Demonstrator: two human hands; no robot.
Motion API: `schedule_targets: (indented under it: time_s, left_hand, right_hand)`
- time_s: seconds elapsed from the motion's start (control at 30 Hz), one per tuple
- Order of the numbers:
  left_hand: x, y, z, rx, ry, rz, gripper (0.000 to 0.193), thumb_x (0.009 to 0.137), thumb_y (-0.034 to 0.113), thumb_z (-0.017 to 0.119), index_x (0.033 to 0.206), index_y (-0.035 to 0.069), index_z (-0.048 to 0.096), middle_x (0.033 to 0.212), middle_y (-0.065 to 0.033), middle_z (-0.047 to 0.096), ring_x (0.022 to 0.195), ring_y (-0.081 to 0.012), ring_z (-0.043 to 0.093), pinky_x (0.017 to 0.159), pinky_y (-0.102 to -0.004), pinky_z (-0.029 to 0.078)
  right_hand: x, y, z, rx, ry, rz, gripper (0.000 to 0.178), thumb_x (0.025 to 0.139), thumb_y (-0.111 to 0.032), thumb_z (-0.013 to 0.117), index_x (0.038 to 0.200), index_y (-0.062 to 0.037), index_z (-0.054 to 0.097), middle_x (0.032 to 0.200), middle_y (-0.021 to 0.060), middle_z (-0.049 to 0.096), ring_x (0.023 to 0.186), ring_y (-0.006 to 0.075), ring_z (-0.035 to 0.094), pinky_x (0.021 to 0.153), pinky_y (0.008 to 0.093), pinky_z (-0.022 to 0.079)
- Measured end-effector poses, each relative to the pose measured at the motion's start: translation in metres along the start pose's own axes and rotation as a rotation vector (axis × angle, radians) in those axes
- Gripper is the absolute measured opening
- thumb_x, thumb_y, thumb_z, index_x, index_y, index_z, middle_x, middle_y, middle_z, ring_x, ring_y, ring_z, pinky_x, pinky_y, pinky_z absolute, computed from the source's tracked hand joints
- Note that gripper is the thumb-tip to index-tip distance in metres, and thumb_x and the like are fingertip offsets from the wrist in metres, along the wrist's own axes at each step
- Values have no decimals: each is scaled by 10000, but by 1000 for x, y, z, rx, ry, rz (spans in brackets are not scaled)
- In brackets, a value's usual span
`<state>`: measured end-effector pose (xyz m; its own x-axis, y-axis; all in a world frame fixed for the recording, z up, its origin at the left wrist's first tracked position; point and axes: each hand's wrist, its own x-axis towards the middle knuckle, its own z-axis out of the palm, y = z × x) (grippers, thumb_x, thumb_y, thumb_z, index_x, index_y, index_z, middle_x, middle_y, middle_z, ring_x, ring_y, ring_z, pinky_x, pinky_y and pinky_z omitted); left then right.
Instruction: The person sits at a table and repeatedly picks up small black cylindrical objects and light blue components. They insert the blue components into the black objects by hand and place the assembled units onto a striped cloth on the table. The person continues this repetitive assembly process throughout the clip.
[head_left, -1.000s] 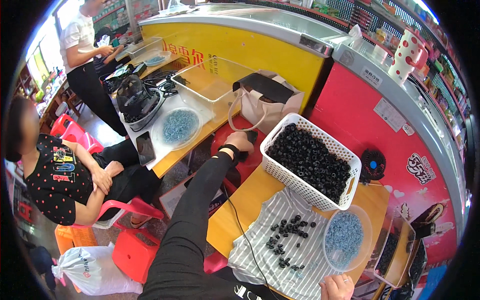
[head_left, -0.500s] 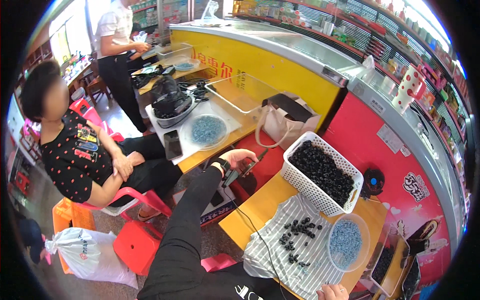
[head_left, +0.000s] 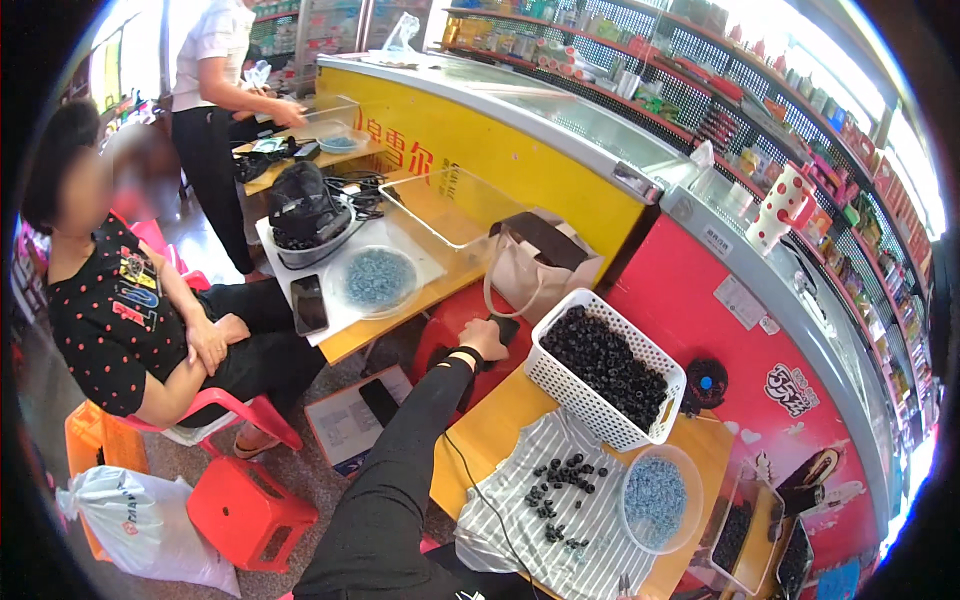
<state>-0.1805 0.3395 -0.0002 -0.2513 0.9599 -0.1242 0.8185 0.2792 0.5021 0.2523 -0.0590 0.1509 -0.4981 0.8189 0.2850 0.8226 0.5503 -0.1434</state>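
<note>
The left hand (head_left: 483,340) was stretched far out to the left, away from the table (head_left: 505,410). It was on a small dark flat thing (head_left: 504,328), just above a red seat (head_left: 445,335) and next to a tan bag (head_left: 535,265). The fingers looked bent around the dark thing, but I could not tell if they held it tight or only touched it. The right hand was not in the picture.

On the table sat a white basket (head_left: 575,395) full of black rings. Beside it lay a striped cloth (head_left: 590,530) with a small pile of rings (head_left: 555,480) on it. A clear bowl (head_left: 698,495) with blue bits stood on the cloth's right side, close to the basket.

To me, the step in hand was a reach to the side for the dark thing, while the rings waited on the cloth. A next move with that thing would need a firm hold first, because it was low down by the seat and could slip. The arm would also have to pass by the basket's corner without bumping it.

Another person sat near the seat, and one more stood farther back at a second table.
</note>
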Motion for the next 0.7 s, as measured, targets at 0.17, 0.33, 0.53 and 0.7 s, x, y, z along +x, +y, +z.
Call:
schedule_targets:
  time_s: [0.17, 0.33, 0.53, 0.7]
  left_hand:
    - [19, -13, 43, 256, 146, 86, 511, 820, 290, 613, 1257, 27, 592, 1306, -280, 529, 1285, -465, 445, 946, -620, 435]
    - [-12, -1, -1, 134, -135, 32, 735, 758, 458, 738, 1332, 41, 545, 1360, -279, 493, 1300, -470, 408, 978, -617, 409]
    - [-74, -36, -57, -561, -310, 275, 725, 839, 329, 766, 1361, -99, 500, 1322, -257, 589, 1215, -292, 582, 1026, -386, 456]
    - [-178, -14, -120, -837, -466, 315, 548, 903, 218, 736, 1336, -57, 543, 1274, -160, 632, 1152, -182, 593, 1012, -328, 460]
  right_hand:
    - [-20, 11, 19, -13, -67, 65, 270, 790, -122, 754, 1043, -52, 689, 1010, 160, 679, 829, 372, 629, 721, 462, 502]
    - [1, -5, 18, 80, -86, 153, 192, 811, -68, 713, 996, -35, 676, 917, 162, 642, 815, 372, 611, 713, 455, 489]
    - [16, -14, 18, 120, -74, 82, 153, 799, -45, 698, 944, -24, 653, 852, 155, 596, 784, 360, 585, 689, 442, 470]
    - [8, -17, 18, 129, -46, 71, 131, 821, -61, 685, 946, -37, 657, 884, 155, 610, 793, 357, 590, 693, 438, 472]
